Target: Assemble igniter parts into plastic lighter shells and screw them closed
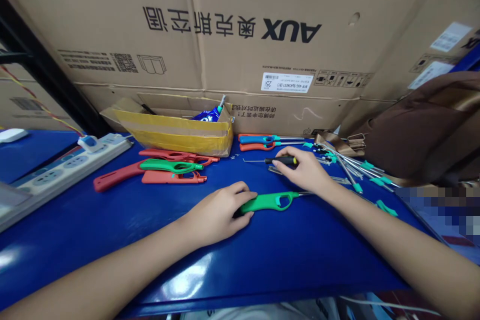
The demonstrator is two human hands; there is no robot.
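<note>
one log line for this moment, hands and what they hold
left hand: holds green lighter, flat on blue table | right hand: holds black screwdriver

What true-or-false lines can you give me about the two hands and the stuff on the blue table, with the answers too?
1. The left hand grips a green lighter. True.
2. The right hand holds a red hammer. False: it holds a black screwdriver.
3. Red and green lighter bodies lie in a pile left of the hands. True.
4. The taped cardboard box stands on the floor. False: it stands on the blue table.
5. The white power strip lies at the right edge. False: it lies at the left.
</note>
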